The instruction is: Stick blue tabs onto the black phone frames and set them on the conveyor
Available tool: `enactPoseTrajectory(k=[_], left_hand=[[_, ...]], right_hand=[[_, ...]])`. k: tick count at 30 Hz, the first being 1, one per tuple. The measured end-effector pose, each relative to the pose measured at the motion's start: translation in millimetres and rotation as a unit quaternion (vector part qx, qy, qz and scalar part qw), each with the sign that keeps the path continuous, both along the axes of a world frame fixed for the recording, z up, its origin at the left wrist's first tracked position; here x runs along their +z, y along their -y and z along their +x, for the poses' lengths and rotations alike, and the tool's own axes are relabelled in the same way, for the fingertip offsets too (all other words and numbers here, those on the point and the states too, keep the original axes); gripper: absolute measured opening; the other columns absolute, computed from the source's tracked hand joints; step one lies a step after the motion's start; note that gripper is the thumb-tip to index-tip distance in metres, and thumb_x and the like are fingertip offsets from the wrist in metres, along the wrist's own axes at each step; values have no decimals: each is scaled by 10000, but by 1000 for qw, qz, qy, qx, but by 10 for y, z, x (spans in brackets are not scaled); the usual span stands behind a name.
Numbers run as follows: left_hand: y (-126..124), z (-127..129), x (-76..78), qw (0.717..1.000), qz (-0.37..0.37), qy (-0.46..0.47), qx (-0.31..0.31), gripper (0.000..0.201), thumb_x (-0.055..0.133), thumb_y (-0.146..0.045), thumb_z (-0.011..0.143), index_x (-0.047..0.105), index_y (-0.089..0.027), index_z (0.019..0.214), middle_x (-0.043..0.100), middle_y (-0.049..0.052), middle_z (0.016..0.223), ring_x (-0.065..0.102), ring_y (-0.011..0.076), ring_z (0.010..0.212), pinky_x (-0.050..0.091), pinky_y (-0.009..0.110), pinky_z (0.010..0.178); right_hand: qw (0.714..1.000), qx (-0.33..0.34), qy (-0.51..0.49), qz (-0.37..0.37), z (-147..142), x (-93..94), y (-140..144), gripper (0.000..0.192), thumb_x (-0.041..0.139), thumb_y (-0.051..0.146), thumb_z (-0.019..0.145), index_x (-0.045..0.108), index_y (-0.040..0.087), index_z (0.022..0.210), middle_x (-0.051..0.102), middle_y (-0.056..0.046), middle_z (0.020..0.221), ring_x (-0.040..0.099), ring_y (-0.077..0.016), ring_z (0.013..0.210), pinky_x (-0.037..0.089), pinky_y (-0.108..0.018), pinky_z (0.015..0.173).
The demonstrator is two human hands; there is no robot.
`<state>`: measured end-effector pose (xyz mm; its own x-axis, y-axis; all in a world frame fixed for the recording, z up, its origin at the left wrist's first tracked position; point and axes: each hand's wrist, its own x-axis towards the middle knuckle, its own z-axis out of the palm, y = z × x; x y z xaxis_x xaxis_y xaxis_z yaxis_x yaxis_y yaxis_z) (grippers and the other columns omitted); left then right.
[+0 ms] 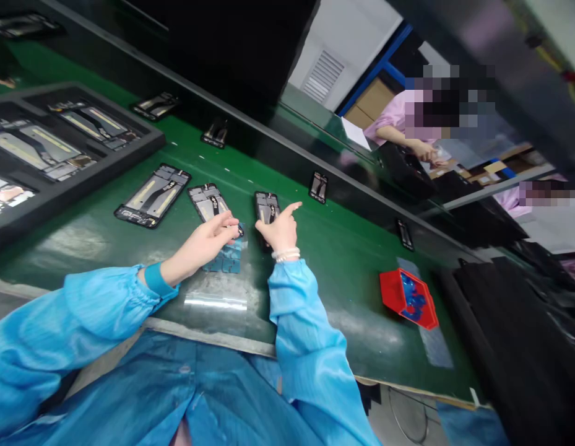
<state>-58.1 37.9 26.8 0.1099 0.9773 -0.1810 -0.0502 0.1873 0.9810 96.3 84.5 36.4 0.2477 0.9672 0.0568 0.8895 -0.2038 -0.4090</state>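
My left hand (pixel 208 238) rests with curled fingers on the near end of a phone frame (pixel 208 201) lying on the green belt (pixel 343 248); whether it pinches anything is hidden. Just under it lies a sheet of small blue film pieces (pixel 224 257). My right hand (pixel 280 226) touches the near end of another phone frame (pixel 267 206), index finger stretched out to the right. A third, larger frame (pixel 153 195) lies to the left of both.
A black tray (pixel 90 170) with several phone frames stands at the left. More frames lie farther along the belt (pixel 318 186). A red bin (pixel 408 298) with blue pieces sits at the right. A co-worker in pink (pixel 393 121) works across the line.
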Motion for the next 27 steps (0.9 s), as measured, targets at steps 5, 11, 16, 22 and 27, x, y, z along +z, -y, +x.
enactPoseTrajectory(k=[5,11,16,22,27], left_hand=[[80,245,161,993,43,99,-42,632,577,-324,829,364,-173,1405,474,125,1409,518,264,1216,475,376,969],[250,320,-38,981,89,78,-153,486,548,-255,833,488,-148,1303,648,95,1217,593,251,1134,467,376,994],[342,323,-144,975,83,15,-207,468,564,-255,825,536,-188,1287,629,75,1262,604,247,1126,496,348,963],[352,322,-137,975,68,16,-209,524,572,-326,834,498,-189,1334,590,75,1317,549,252,1209,468,346,1002],[355,324,-134,978,66,17,-196,524,605,-353,807,536,-186,1299,576,86,1332,524,275,1235,458,377,1015]], right_hand=[[981,71,-139,118,148,149,877,1063,710,418,674,90,117,1483,561,-166,1251,531,-283,1130,432,-437,960],[861,-65,-449,230,379,46,1348,217,653,328,771,636,188,935,669,-94,1126,610,-198,1068,437,-390,965],[827,-103,-534,143,288,-101,1288,141,687,304,724,676,166,695,611,-120,1252,546,-238,1189,393,-412,1011],[835,-113,-515,158,88,-198,1249,167,671,312,726,656,171,639,630,-107,1187,525,-235,1196,348,-427,1046],[835,-125,-509,165,42,-187,1231,176,666,307,707,642,172,597,659,-73,1014,556,-216,1084,363,-402,1010]])
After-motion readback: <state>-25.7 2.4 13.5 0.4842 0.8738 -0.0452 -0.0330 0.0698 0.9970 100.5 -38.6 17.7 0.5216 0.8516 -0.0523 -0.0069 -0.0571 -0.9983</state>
